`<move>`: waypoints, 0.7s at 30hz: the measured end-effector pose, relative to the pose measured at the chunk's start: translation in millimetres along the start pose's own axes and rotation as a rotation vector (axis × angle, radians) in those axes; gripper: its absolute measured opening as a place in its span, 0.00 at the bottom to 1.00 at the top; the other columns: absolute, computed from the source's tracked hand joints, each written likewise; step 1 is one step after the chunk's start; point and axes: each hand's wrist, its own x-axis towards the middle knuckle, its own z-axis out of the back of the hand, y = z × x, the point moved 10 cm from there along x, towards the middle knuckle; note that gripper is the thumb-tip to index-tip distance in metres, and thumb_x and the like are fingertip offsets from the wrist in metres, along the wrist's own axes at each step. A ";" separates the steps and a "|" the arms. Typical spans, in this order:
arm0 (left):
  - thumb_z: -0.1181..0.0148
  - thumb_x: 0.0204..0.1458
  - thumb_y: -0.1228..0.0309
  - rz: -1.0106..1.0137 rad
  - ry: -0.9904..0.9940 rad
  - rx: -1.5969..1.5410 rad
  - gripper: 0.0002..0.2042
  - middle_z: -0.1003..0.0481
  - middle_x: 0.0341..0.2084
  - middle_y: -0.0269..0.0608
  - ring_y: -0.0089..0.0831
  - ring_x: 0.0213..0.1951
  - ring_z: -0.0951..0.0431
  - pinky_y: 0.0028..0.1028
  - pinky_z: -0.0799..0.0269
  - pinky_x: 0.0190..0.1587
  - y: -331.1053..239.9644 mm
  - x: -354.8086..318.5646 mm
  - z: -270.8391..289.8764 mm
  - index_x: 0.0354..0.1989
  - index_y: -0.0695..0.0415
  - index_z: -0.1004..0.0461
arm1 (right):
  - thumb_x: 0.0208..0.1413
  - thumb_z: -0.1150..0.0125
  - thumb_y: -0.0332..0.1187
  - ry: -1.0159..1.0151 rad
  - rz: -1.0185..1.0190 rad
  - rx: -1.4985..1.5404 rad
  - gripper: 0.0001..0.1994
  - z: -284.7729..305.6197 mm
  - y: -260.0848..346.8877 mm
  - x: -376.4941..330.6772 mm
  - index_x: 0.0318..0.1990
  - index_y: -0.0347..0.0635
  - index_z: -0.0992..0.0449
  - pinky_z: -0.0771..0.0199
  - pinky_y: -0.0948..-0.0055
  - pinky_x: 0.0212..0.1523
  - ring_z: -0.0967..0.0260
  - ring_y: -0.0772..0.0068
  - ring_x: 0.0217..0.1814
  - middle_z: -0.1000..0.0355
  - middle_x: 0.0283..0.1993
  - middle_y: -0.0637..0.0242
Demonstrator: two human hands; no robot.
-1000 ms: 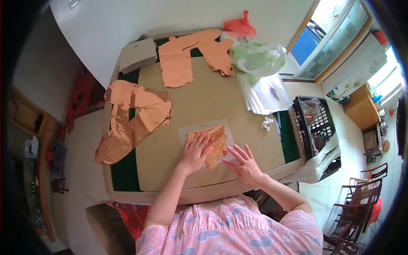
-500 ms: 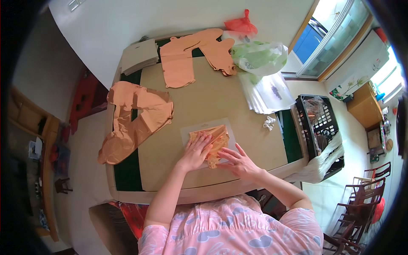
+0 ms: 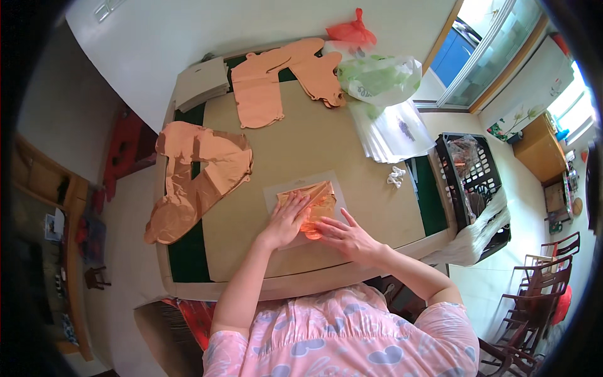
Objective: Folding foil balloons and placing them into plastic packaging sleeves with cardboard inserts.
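Note:
A folded rose-gold foil balloon (image 3: 324, 206) lies on a pale card (image 3: 271, 196) near the front of the table. My left hand (image 3: 286, 224) rests flat on the foil's left part, fingers together and stretched out. From the right, my right hand (image 3: 353, 241) touches the foil's near right edge with its fingertips, fingers extended and thumb apart. Both hands are open and press the foil without gripping it. On the left lies a large, wrinkled foil balloon (image 3: 220, 157), unfolded. More flat foil balloons (image 3: 257, 100) are spread at the back.
A stack of grey cards (image 3: 202, 85) stands back left. Clear plastic sleeves (image 3: 392, 135), a green-white plastic bag (image 3: 383, 80) and a red bag (image 3: 353, 30) are back right. White cord (image 3: 396, 177) lies nearer. A black crate (image 3: 471, 182) adjoins the table's right edge.
The foil's near end, which stuck out crumpled toward me, is now flatter and shorter. My right hand has shifted slightly left against it. The whole view has shifted a little.

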 end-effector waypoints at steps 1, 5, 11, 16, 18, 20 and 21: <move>0.68 0.66 0.47 -0.001 0.002 0.002 0.28 0.56 0.73 0.40 0.35 0.74 0.62 0.47 0.69 0.71 -0.5 0.1 0.4 0.72 0.43 0.50 | 0.49 0.42 0.30 0.003 -0.041 0.001 0.32 0.4 -5.0 1.6 0.66 0.52 0.37 0.70 0.40 0.73 0.61 0.68 0.78 0.54 0.76 0.67; 0.68 0.65 0.47 0.000 0.031 -0.039 0.29 0.55 0.72 0.41 0.34 0.74 0.62 0.45 0.70 0.72 -2.0 1.4 1.6 0.72 0.43 0.51 | 0.50 0.44 0.29 -0.105 -0.107 0.013 0.30 -6.2 -22.3 11.9 0.64 0.50 0.35 0.68 0.40 0.73 0.57 0.68 0.77 0.49 0.73 0.65; 0.68 0.65 0.46 -0.011 0.023 -0.091 0.33 0.55 0.72 0.40 0.33 0.74 0.63 0.42 0.70 0.72 8.5 6.3 3.5 0.72 0.53 0.53 | 0.52 0.45 0.27 -0.259 -0.299 0.115 0.23 3.9 -37.5 28.5 0.59 0.44 0.29 0.63 0.41 0.72 0.44 0.62 0.66 0.36 0.60 0.64; 0.66 0.64 0.46 -0.025 0.026 -0.110 0.32 0.54 0.72 0.42 0.34 0.73 0.61 0.43 0.69 0.72 6.0 6.9 2.9 0.72 0.52 0.53 | 0.54 0.46 0.31 -0.380 -0.338 -0.214 0.19 4.5 -32.5 35.2 0.55 0.46 0.26 0.64 0.41 0.72 0.45 0.64 0.67 0.36 0.59 0.66; 0.62 0.64 0.49 -0.055 0.043 0.021 0.30 0.53 0.72 0.44 0.39 0.73 0.59 0.46 0.67 0.72 -0.4 3.7 0.0 0.72 0.48 0.50 | 0.54 0.46 0.32 -0.341 -0.357 -0.201 0.19 -1.2 -34.8 36.2 0.55 0.46 0.26 0.64 0.41 0.73 0.46 0.63 0.67 0.36 0.59 0.66; 0.60 0.64 0.51 -0.084 -0.042 0.144 0.29 0.53 0.71 0.45 0.41 0.73 0.57 0.48 0.66 0.71 -3.3 -1.7 -6.9 0.71 0.46 0.49 | 0.54 0.46 0.32 -0.301 -0.374 -0.189 0.19 -3.9 -37.3 36.3 0.55 0.46 0.25 0.65 0.41 0.73 0.46 0.63 0.68 0.36 0.60 0.66; 0.58 0.63 0.53 -0.113 -0.123 0.267 0.28 0.52 0.71 0.46 0.43 0.72 0.56 0.49 0.65 0.71 -7.1 -6.1 -8.4 0.71 0.45 0.48 | 0.53 0.46 0.32 -0.247 -0.387 -0.173 0.19 -7.0 -38.8 35.5 0.54 0.45 0.25 0.65 0.41 0.73 0.46 0.62 0.68 0.36 0.60 0.65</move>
